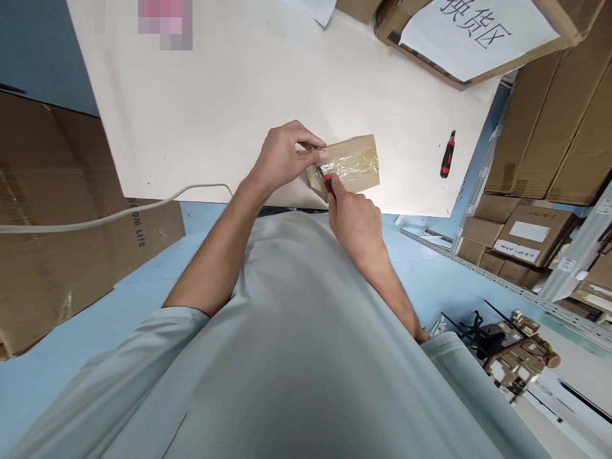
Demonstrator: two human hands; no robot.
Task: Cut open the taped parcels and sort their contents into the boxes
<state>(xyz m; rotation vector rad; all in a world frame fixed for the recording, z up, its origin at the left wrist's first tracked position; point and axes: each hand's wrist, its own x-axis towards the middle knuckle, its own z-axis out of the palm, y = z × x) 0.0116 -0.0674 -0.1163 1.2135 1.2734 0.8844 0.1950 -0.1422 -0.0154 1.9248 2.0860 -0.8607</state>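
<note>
A small cardboard box with shiny clear tape across its top lies near the front edge of the white table. My left hand grips the box's left end, thumb and fingers closed over its edge. In my right hand is a red and black utility knife, with its tip at the taped surface close to my left thumb. Whether the blade has entered the tape I cannot tell. A second red and black utility knife rests on the table to the right, touched by neither hand.
A larger cardboard box bearing a handwritten paper sign stands at the back right. A white cable hangs over the table's front left edge. Big cartons are on the left, and shelves of boxes on the right.
</note>
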